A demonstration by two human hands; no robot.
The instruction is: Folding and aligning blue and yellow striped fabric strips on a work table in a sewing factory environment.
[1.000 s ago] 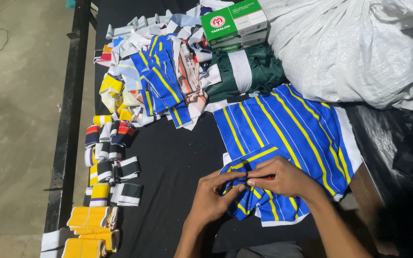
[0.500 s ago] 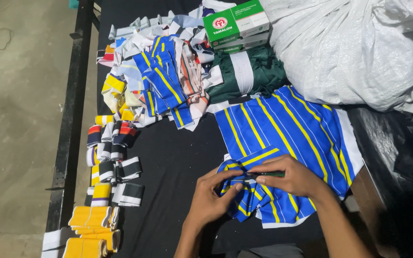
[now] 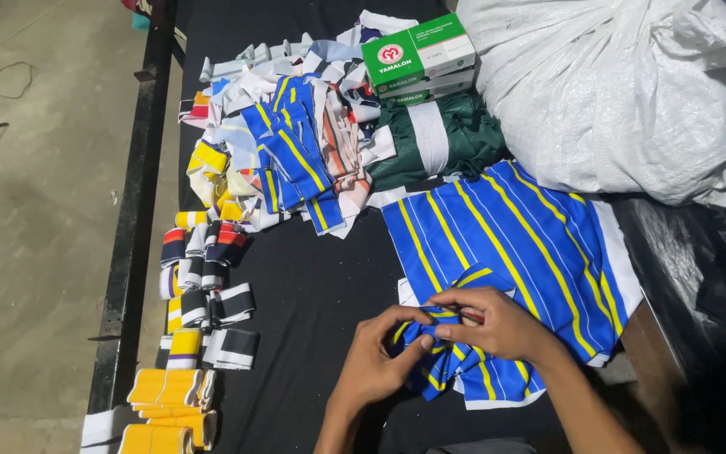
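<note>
Black cloth covers the bench [image 3: 321, 286], which stands beside a bare concrete floor [image 3: 35, 219]. Near its front edge both hands work one small blue strip [image 3: 455, 370] with yellow stripes: the left hand [image 3: 380, 357] pinches its near end from below, fingers closed on the fabric, and the right hand [image 3: 497, 324] presses down on its upper fold, fingers also closed on it. Judging by the bunched cloth, the step in hand looks like folding or rolling the strip; the next move seems to call for a firm pinch with both hands so the fold does not spring apart. The strip's long axis runs roughly from the person's front toward the far right, onto the larger blue panel [image 3: 514, 244] that it overlaps. Folded cuffs [image 3: 203, 294] lie in rows at the left, a scrap heap [image 3: 296, 151], a green box [image 3: 418, 50] and a white sack [image 3: 632, 92] farther back.
</note>
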